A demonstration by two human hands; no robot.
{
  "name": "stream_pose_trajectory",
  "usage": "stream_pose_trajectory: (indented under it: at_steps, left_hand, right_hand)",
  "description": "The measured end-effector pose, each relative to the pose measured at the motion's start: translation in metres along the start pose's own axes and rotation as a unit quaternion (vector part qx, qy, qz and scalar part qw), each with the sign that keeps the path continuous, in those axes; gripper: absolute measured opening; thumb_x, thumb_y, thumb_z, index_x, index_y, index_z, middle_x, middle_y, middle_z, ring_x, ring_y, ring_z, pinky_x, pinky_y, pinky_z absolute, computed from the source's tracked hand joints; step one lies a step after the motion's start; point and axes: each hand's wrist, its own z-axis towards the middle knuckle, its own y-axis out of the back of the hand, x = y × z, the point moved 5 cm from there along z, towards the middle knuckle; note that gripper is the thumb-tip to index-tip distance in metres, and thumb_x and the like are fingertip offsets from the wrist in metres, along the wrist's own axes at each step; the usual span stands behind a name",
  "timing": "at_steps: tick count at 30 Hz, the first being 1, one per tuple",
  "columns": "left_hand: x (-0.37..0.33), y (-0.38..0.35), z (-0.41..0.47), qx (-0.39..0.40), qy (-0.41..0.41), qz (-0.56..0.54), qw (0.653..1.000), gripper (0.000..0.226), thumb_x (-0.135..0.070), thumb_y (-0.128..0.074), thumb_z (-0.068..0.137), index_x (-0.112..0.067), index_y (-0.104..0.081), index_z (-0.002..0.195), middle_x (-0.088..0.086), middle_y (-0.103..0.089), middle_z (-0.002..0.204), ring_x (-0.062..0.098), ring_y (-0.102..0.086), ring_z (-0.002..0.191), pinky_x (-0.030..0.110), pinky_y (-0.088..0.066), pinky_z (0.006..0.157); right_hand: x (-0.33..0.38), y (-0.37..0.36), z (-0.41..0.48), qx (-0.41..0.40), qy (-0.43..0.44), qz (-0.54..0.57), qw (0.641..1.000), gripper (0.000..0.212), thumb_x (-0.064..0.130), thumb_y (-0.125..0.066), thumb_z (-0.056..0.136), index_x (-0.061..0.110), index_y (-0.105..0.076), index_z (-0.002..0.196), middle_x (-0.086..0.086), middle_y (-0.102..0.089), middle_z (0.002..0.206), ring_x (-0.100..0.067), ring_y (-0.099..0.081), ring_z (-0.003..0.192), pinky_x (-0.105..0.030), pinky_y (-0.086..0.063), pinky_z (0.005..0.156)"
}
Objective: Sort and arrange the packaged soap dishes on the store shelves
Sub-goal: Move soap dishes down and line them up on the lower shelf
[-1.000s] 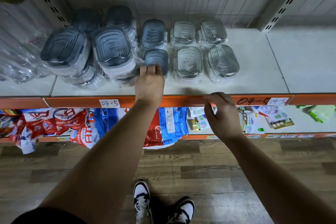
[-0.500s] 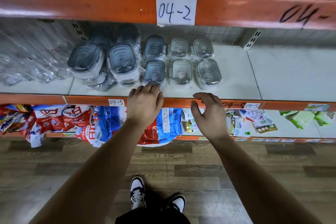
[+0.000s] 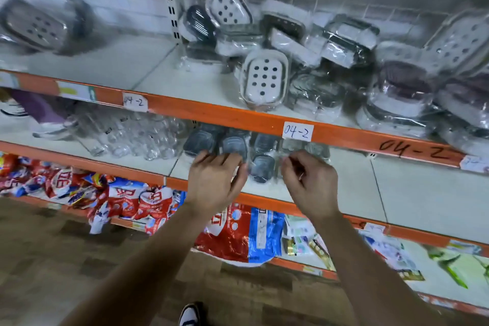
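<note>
Left grip (image 3: 215, 182) and right grip (image 3: 309, 184) hover empty at shelf edge (image 3: 264, 201)

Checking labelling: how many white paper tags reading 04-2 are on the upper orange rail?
2 on the rail: left tag toward its left, right tag near its middle. Cut-off tag far right: unreadable.

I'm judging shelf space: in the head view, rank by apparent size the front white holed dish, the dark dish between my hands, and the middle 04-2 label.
1. White holed dish.
2. Dark dish and 04-2 label: too alike to rank.
</note>
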Motion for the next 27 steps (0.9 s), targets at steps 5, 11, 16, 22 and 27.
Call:
stream_pose_trajectory:
  at_steps: [5,11,16,22,27]
  left_hand:
    - [0.047,0.041,0.026,-0.040,0.024,0.021,0.999,0.027,-0.029,-0.046,0.093,-0.015,-0.063,0.078,0.000,-0.061,0.061,0.023,-0.055,0.051,0.032,-0.045,0.065]
    - [0.138,0.079,0.045,-0.063,0.051,0.052,0.995,0.029,-0.029,-0.044,0.095,-0.014,-0.066,0.082,0.001,-0.065,0.065,0.027,-0.061,0.057,0.034,-0.043,0.068]
    - [0.248,0.103,0.062,-0.039,0.091,0.075,0.992,0.031,-0.031,-0.040,0.097,-0.016,-0.065,0.086,0.000,-0.066,0.065,0.027,-0.064,0.060,0.037,-0.042,0.071]
    - [0.380,0.120,0.074,-0.026,0.125,0.103,0.986,0.034,-0.034,-0.036,0.096,-0.016,-0.064,0.085,0.000,-0.066,0.069,0.030,-0.064,0.064,0.038,-0.041,0.071]
    - [0.464,0.120,0.077,-0.013,0.151,0.117,0.982,0.038,-0.036,-0.036,0.094,-0.014,-0.065,0.083,0.005,-0.066,0.075,0.033,-0.063,0.070,0.039,-0.042,0.071]
  right_hand:
    - [0.056,-0.014,0.046,-0.005,0.058,0.036,0.998,0.030,0.036,-0.051,0.094,0.012,-0.067,0.085,0.003,-0.060,0.068,-0.012,-0.053,0.060,-0.029,-0.043,0.054]
    - [0.113,-0.075,0.099,-0.006,0.115,0.058,0.992,0.026,0.031,-0.053,0.096,0.011,-0.068,0.089,0.001,-0.064,0.082,-0.014,-0.058,0.064,-0.033,-0.050,0.058]
    - [0.160,-0.154,0.146,0.005,0.106,0.078,0.991,0.022,0.033,-0.055,0.094,0.016,-0.069,0.093,0.004,-0.064,0.088,-0.012,-0.060,0.071,-0.036,-0.053,0.061]
    - [0.212,-0.264,0.198,0.068,0.073,0.131,0.986,0.026,0.037,-0.058,0.091,0.018,-0.069,0.103,0.007,-0.062,0.101,-0.011,-0.059,0.089,-0.033,-0.051,0.080]
    - [0.244,-0.341,0.228,0.115,0.032,0.147,0.982,0.027,0.037,-0.060,0.091,0.019,-0.069,0.108,0.011,-0.062,0.107,-0.007,-0.056,0.099,-0.030,-0.049,0.086]
